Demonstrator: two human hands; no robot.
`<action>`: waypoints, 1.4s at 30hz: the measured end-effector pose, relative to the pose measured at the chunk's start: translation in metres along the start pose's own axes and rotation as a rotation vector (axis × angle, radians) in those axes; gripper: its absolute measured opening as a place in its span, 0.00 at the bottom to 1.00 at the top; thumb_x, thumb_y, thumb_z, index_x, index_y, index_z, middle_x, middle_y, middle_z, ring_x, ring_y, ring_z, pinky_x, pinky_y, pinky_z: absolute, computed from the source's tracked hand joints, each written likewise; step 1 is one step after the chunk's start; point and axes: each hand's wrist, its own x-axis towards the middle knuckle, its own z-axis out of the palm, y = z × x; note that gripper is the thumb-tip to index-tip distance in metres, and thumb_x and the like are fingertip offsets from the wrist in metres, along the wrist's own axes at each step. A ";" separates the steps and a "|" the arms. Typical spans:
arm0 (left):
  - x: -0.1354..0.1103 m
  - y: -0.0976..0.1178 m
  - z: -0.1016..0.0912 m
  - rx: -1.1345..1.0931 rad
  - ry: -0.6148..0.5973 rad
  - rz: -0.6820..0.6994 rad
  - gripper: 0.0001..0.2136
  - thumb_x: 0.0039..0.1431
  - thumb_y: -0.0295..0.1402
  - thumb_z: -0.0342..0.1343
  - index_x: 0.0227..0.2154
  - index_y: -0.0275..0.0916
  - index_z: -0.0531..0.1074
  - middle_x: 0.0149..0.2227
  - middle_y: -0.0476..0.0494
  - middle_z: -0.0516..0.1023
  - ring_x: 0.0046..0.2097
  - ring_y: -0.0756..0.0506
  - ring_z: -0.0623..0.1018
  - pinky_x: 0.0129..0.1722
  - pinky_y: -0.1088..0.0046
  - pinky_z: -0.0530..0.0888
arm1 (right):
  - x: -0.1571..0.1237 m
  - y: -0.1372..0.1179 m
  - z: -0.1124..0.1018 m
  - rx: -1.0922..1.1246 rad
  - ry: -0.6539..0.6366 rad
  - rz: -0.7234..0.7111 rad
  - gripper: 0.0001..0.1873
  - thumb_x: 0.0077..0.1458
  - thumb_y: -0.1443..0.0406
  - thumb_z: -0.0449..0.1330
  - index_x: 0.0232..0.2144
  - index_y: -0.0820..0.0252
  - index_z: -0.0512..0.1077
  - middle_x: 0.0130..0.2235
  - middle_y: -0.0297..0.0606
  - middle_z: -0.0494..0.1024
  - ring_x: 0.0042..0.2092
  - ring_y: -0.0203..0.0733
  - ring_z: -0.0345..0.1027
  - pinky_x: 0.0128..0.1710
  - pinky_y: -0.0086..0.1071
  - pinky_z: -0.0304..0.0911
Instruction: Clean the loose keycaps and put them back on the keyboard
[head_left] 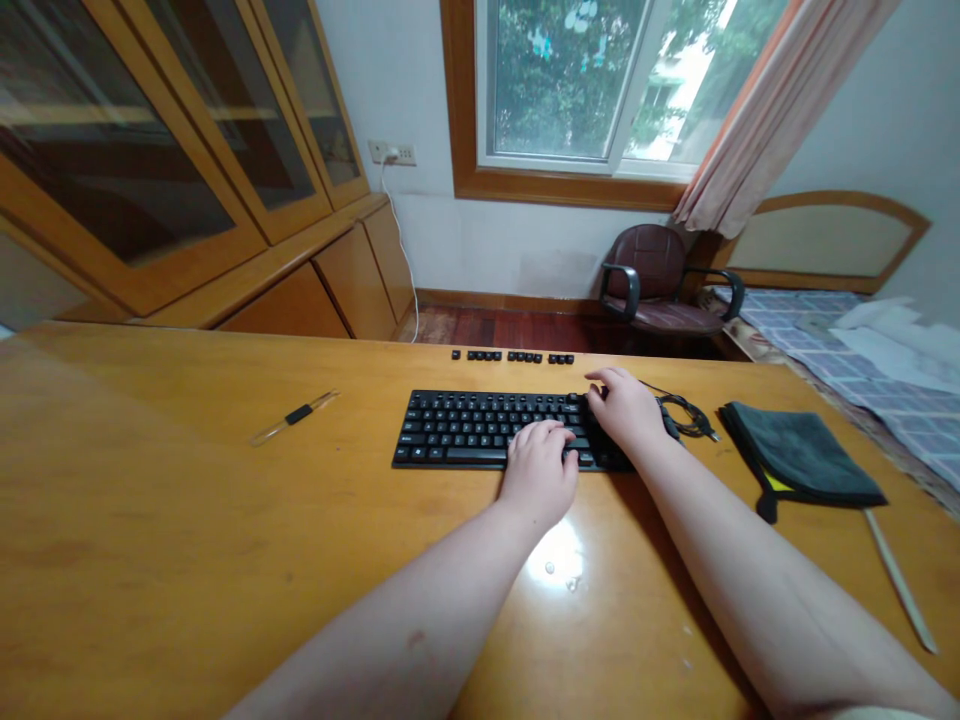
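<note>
A black keyboard [469, 428] lies flat on the wooden desk, its right part largely hidden by my hands. Along its top row the keycaps are off, leaving small stubs showing. My left hand [541, 462] rests over the keyboard's lower right, fingers lying on the keys. Above its upper right corner is my right hand [628, 410], with thumb and index finger apart and the other fingers partly hidden. No object shows in either hand. Beyond the keyboard, several loose black keycaps [525, 357] stand in a line by the desk's far edge.
A clear puller tool with a black middle [299, 413] lies to the left. At right are a coiled black cable [686, 418], a folded dark grey cloth [806, 452] and a thin pale strip [900, 580]. A chair [652, 275] stands behind the desk [187, 540].
</note>
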 end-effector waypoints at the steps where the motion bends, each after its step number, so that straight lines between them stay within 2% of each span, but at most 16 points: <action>1: 0.000 0.000 0.000 -0.006 0.005 -0.002 0.08 0.55 0.29 0.52 0.38 0.41 0.70 0.47 0.44 0.72 0.51 0.43 0.68 0.53 0.62 0.63 | 0.004 -0.001 -0.001 -0.001 -0.028 0.021 0.15 0.53 0.67 0.51 0.40 0.58 0.73 0.42 0.41 0.76 0.42 0.45 0.70 0.42 0.35 0.64; 5: 0.001 0.000 -0.001 -0.011 0.019 0.000 0.08 0.55 0.28 0.52 0.37 0.41 0.70 0.46 0.45 0.72 0.51 0.44 0.68 0.52 0.62 0.64 | 0.032 -0.002 0.004 -0.045 -0.145 0.005 0.16 0.52 0.67 0.53 0.44 0.58 0.72 0.45 0.42 0.76 0.45 0.46 0.69 0.46 0.35 0.62; 8: 0.001 0.000 -0.001 -0.014 0.021 0.001 0.08 0.54 0.28 0.52 0.37 0.41 0.70 0.45 0.45 0.73 0.50 0.44 0.69 0.51 0.62 0.64 | 0.058 0.001 0.014 -0.103 -0.167 0.011 0.19 0.52 0.68 0.53 0.47 0.59 0.70 0.49 0.45 0.73 0.47 0.47 0.68 0.47 0.34 0.61; 12: 0.000 -0.001 -0.001 -0.027 0.027 0.002 0.08 0.54 0.27 0.52 0.37 0.40 0.70 0.45 0.44 0.73 0.50 0.44 0.69 0.51 0.62 0.64 | 0.081 0.011 0.032 -0.123 -0.262 0.016 0.22 0.54 0.67 0.51 0.52 0.57 0.67 0.52 0.45 0.71 0.49 0.46 0.67 0.48 0.35 0.60; 17: 0.000 -0.001 0.000 -0.044 0.029 -0.006 0.08 0.54 0.26 0.52 0.37 0.41 0.70 0.45 0.44 0.73 0.50 0.43 0.69 0.51 0.61 0.65 | 0.086 0.020 0.043 -0.118 -0.309 0.045 0.17 0.53 0.62 0.55 0.44 0.56 0.73 0.44 0.44 0.76 0.43 0.45 0.71 0.42 0.34 0.63; 22: 0.000 -0.001 -0.001 -0.060 0.021 0.000 0.08 0.53 0.26 0.52 0.36 0.41 0.70 0.45 0.45 0.73 0.50 0.43 0.69 0.52 0.60 0.65 | 0.082 0.024 0.041 -0.116 -0.294 0.078 0.14 0.52 0.62 0.55 0.38 0.59 0.76 0.39 0.45 0.77 0.39 0.44 0.71 0.39 0.33 0.63; 26: 0.001 -0.002 -0.004 -0.206 0.045 0.032 0.08 0.55 0.25 0.49 0.37 0.40 0.70 0.44 0.43 0.73 0.50 0.43 0.69 0.52 0.60 0.65 | 0.070 0.014 0.024 -0.093 -0.244 0.064 0.13 0.54 0.62 0.53 0.37 0.59 0.76 0.41 0.45 0.77 0.41 0.43 0.70 0.41 0.33 0.63; 27: 0.001 -0.002 -0.004 -0.288 0.053 0.041 0.08 0.56 0.26 0.48 0.37 0.40 0.69 0.44 0.42 0.72 0.50 0.44 0.69 0.51 0.62 0.66 | 0.062 0.009 0.017 -0.069 -0.213 0.041 0.14 0.55 0.62 0.52 0.38 0.58 0.75 0.42 0.43 0.76 0.43 0.43 0.69 0.43 0.33 0.62; 28: 0.002 -0.002 -0.003 -0.390 0.060 0.032 0.08 0.57 0.27 0.47 0.38 0.39 0.69 0.44 0.41 0.72 0.48 0.45 0.71 0.49 0.64 0.68 | 0.052 0.004 0.010 0.025 -0.110 0.008 0.14 0.55 0.61 0.52 0.39 0.59 0.74 0.41 0.43 0.76 0.43 0.43 0.69 0.44 0.33 0.62; 29: 0.003 -0.001 -0.002 -0.506 0.065 -0.003 0.08 0.59 0.29 0.46 0.39 0.39 0.68 0.43 0.41 0.71 0.44 0.46 0.72 0.43 0.67 0.71 | 0.040 -0.003 0.001 0.135 -0.029 -0.035 0.14 0.55 0.61 0.52 0.39 0.60 0.74 0.40 0.42 0.77 0.43 0.43 0.69 0.44 0.34 0.62; 31: 0.004 -0.001 0.000 -0.759 0.070 -0.144 0.09 0.61 0.34 0.43 0.39 0.38 0.65 0.38 0.42 0.71 0.33 0.50 0.74 0.29 0.75 0.71 | 0.012 -0.014 -0.015 0.345 0.038 -0.125 0.14 0.55 0.59 0.54 0.38 0.59 0.73 0.37 0.41 0.77 0.38 0.41 0.70 0.40 0.33 0.64; 32: 0.005 0.000 0.001 -0.879 0.069 -0.222 0.09 0.61 0.37 0.42 0.38 0.39 0.63 0.35 0.45 0.71 0.28 0.52 0.72 0.22 0.78 0.67 | -0.002 -0.019 -0.022 0.431 0.030 -0.188 0.13 0.54 0.60 0.54 0.38 0.59 0.73 0.36 0.40 0.77 0.37 0.41 0.69 0.39 0.34 0.64; 34: 0.005 0.000 0.004 -1.055 0.046 -0.316 0.11 0.61 0.41 0.41 0.37 0.39 0.61 0.29 0.49 0.69 0.22 0.54 0.68 0.15 0.81 0.59 | -0.026 -0.026 -0.033 0.550 0.018 -0.292 0.10 0.53 0.62 0.55 0.37 0.58 0.72 0.36 0.40 0.76 0.37 0.41 0.69 0.40 0.35 0.64; 36: 0.004 -0.001 0.005 -1.106 -0.008 -0.309 0.12 0.61 0.43 0.42 0.32 0.39 0.61 0.23 0.53 0.65 0.20 0.55 0.65 0.15 0.82 0.57 | -0.040 -0.029 -0.037 0.597 -0.004 -0.351 0.10 0.52 0.63 0.55 0.38 0.56 0.72 0.34 0.39 0.76 0.36 0.41 0.69 0.38 0.36 0.65; 39: 0.002 -0.003 0.005 -1.049 -0.036 -0.280 0.14 0.60 0.44 0.43 0.25 0.39 0.59 0.19 0.55 0.62 0.18 0.56 0.61 0.16 0.82 0.57 | -0.043 -0.032 -0.035 0.625 -0.036 -0.461 0.09 0.51 0.65 0.55 0.37 0.56 0.72 0.32 0.38 0.75 0.35 0.40 0.68 0.37 0.35 0.64; 42: 0.002 -0.005 0.004 -1.015 -0.007 -0.316 0.13 0.61 0.42 0.43 0.26 0.39 0.60 0.18 0.55 0.62 0.18 0.55 0.61 0.17 0.81 0.57 | -0.039 -0.035 -0.030 0.644 -0.036 -0.493 0.09 0.50 0.66 0.55 0.36 0.56 0.71 0.30 0.37 0.74 0.33 0.39 0.67 0.35 0.34 0.64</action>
